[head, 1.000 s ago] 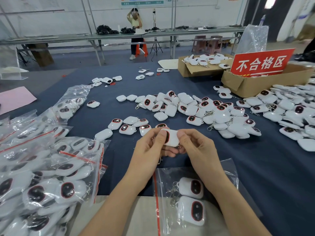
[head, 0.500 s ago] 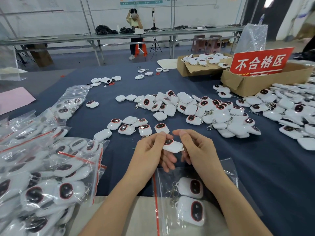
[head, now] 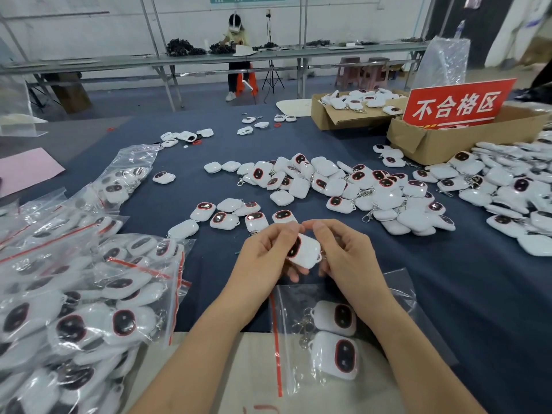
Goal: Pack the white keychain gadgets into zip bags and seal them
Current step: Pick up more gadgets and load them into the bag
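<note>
Both hands are up over the near edge of the blue-cloth table (head: 448, 279), just above a zip bag.

L hand (head: 263, 252): fingers curled, thumb tip on top, rest of the fingers under. It pinches the left side of the held gadget (head: 304, 251). R hand (head: 346, 252) does the same from the right, w/ thumb at the top corner and fingers curled beneath. The two thumb tips nearly meet above it.

Held gadget is white and tilted, dark red-rimmed face turned toward the L hand. It's off the table, between the two palms. Can't tell where its keyring is.

Zip bag (head: 294, 300) lies flat right under the wrists, red zip strip (head: 276, 339) down its left side. Inside are the upper bagged gadget (head: 336, 318) and lower bagged gadget (head: 336, 355), faces up, metal clips bunched to their left. Can't tell if the bag is sealed.

Just beyond the hands is a short row of gadgets (head: 224, 219). Further back, mid-table, is a loose pile (head: 343, 186), and there's a bigger heap (head: 507, 189) at the right edge. Packed bags (head: 89, 294) are stacked at left, overlapping.

Far right there's a cardboard box (head: 424, 144) w/ a red sign (head: 457, 104) standing in it. A second box (head: 337, 118) behind holds more gadgets. A person (head: 236, 34) is at the far bench.
</note>
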